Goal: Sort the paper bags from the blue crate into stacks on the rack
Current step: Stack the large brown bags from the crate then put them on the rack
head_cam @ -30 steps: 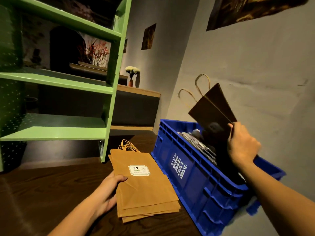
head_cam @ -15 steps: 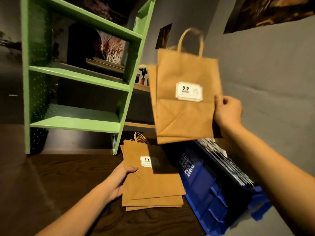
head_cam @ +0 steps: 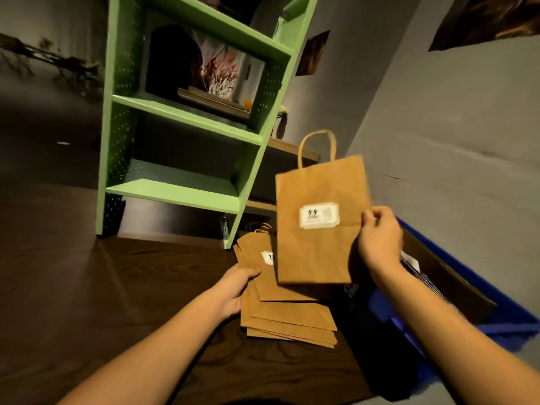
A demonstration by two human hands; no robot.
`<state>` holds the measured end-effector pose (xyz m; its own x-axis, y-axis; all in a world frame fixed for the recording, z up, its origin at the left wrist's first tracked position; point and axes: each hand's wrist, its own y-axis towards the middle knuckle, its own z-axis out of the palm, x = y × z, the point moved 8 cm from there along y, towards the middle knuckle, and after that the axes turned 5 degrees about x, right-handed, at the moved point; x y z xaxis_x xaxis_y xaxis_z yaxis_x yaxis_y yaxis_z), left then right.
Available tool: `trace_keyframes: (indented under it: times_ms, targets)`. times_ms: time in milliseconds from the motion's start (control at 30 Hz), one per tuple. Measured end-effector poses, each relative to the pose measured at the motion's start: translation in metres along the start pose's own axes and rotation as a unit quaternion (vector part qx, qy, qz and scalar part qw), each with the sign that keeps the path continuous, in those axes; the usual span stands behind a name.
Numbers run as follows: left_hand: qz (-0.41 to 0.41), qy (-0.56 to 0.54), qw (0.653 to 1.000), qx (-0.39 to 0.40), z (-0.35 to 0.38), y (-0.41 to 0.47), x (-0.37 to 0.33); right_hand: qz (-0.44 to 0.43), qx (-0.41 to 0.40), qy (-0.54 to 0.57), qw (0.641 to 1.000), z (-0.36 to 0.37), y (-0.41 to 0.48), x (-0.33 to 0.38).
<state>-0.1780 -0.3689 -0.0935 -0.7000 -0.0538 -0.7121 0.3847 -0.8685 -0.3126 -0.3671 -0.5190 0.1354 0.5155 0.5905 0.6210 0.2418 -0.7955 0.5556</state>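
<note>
Head view. Right hand (head_cam: 380, 238) pinched on the right edge of a flat kraft paper bag (head_cam: 318, 223), upright in the air above the pile. Left hand (head_cam: 236, 287) laid flat, fingers spread narrow, on the near-left edge of the stack of bags (head_cam: 289, 317) on the dark table (head_cam: 87, 302). Blue crate (head_cam: 502, 325) under the right forearm, further bags inside. Green rack (head_cam: 187, 118) beyond the left hand, visible shelves bare of bags. Judged early: sorting under way, racking not yet begun.

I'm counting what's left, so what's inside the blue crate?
In the crate, flat dark bags and printed ones stand on edge. The right arm hides the rest.
</note>
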Motion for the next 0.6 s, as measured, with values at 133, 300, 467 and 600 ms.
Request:
trace_keyframes:
  times_ms: [133, 300, 467, 600]
  targets:
    - [0.007, 0.023, 1.0, 0.007, -0.002, 0.004, -0.001, 0.009, -0.096, 0.059, 0.994, -0.041, 0.018, 0.019]
    - [0.037, 0.08, 0.996, -0.016, -0.009, 0.006, -0.01, -0.053, 0.004, -0.039, 0.998, -0.008, 0.012, 0.026]
    - [0.022, 0.053, 0.998, 0.0, -0.021, 0.006, -0.018, -0.058, 0.144, -0.13, 0.979, 0.064, -0.024, -0.003]
    - [0.016, -0.013, 1.0, -0.019, -0.03, 0.006, -0.012, -0.028, 0.371, -0.234, 0.898, 0.131, -0.075, -0.044]
